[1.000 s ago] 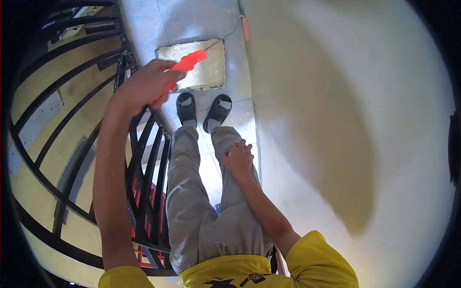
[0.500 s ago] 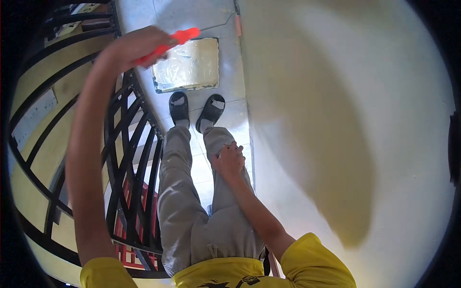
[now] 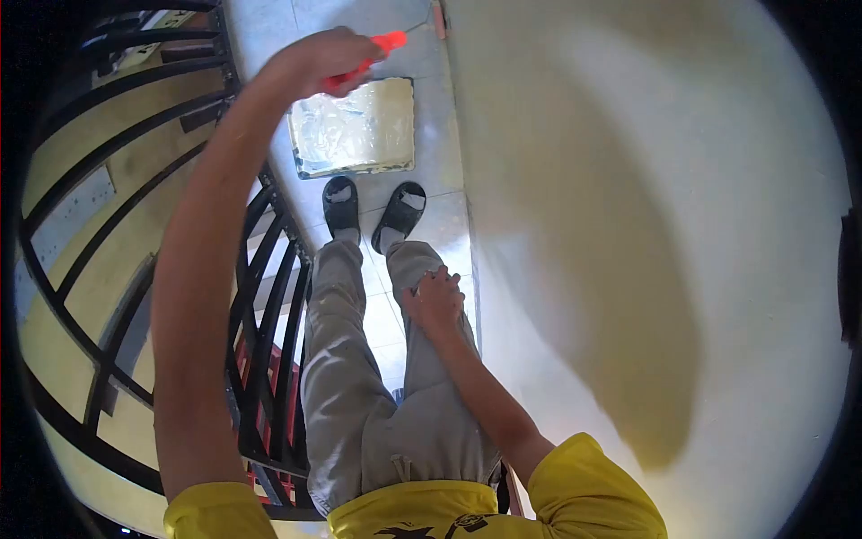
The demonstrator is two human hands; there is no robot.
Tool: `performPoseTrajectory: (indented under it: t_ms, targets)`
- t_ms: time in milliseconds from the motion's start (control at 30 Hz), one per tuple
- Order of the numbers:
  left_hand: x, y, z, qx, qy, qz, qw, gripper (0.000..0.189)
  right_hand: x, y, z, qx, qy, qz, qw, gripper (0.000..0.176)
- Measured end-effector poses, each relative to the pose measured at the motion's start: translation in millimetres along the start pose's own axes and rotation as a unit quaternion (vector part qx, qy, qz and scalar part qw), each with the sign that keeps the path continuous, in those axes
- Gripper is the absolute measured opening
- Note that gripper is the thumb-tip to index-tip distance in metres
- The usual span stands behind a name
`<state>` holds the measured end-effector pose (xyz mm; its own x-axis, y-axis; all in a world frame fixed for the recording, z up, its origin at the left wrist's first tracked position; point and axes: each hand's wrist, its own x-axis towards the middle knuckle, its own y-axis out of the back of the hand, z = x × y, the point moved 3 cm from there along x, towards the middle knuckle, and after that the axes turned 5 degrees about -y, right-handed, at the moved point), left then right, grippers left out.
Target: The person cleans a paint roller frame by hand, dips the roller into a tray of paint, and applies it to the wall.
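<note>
My left hand (image 3: 339,61) is closed around the red-orange handle (image 3: 390,41) of a paint roller, held out beyond my feet. A thin metal rod runs from the handle to the small pinkish roller head (image 3: 439,20), which is at the base of the pale wall (image 3: 575,225). Under that arm's reach lies a rectangular paint tray (image 3: 382,169) coated with cream paint, its edges dark. My right hand (image 3: 437,296) rests on my right leg near the knee, fingers spread over the grey trousers (image 3: 350,386), holding no tool.
Black metal railing (image 3: 256,305) curves along my left side, with a lower level and red framework seen through it. My feet in black slides (image 3: 400,208) stand on the narrow tiled floor (image 3: 435,171), just behind the tray. A large shadow falls across the wall.
My left hand and the roller have moved right and slightly up in the view, the roller head staying along the wall's base. My right hand keeps its place on the leg.
</note>
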<state>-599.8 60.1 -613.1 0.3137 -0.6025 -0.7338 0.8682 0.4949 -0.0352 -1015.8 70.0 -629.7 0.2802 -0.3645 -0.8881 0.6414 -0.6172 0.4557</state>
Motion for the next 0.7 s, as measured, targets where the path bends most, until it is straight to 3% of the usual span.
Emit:
performPoseTrajectory:
  t_ms: [133,167,233,333,433,467,533,600,700]
  targets:
    - [-19.1,23.6,24.2,0.087,-0.021,-0.038,0.995,0.03,0.4,-7.3,7.9,0.015,-0.016,-0.007,1.0,0.056]
    - [-42.3,33.3,33.5,0.123,0.025,0.019,0.992,0.037,7.2,-30.2,14.3,0.021,-0.031,0.017,0.999,0.056]
    - [-68.7,36.3,55.9,0.14,0.043,0.046,0.988,0.046,6.1,-35.9,16.2,0.016,-0.042,0.023,0.999,0.056]
    - [4.5,41.5,2.9,0.099,-0.003,0.023,0.995,0.046,-5.0,5.7,-2.8,-0.011,-0.018,-0.016,1.0,0.056]
    - [36.3,25.0,1.8,0.062,0.021,-0.083,0.994,0.052,-5.1,9.6,-4.7,-0.001,-0.023,-0.02,1.0,0.056]
    - [7.5,25.0,30.3,0.159,0.02,-0.123,0.979,0.024,-7.2,5.0,-2.7,0.0,-0.025,-0.021,0.999,0.056]
    - [-59.0,35.0,81.7,0.075,0.13,-0.069,0.986,0.021,-3.4,8.7,-0.3,-0.003,-0.026,-0.028,0.999,0.056]
    - [-68.9,38.9,94.4,0.042,0.17,-0.039,0.984,0.021,-7.7,16.9,-4.8,-0.01,-0.028,-0.054,0.998,0.056]
    - [-13.8,37.2,38.6,0.037,0.095,-0.044,0.994,0.021,-7.3,10.1,-5.4,-0.025,0.003,0.03,0.999,0.055]
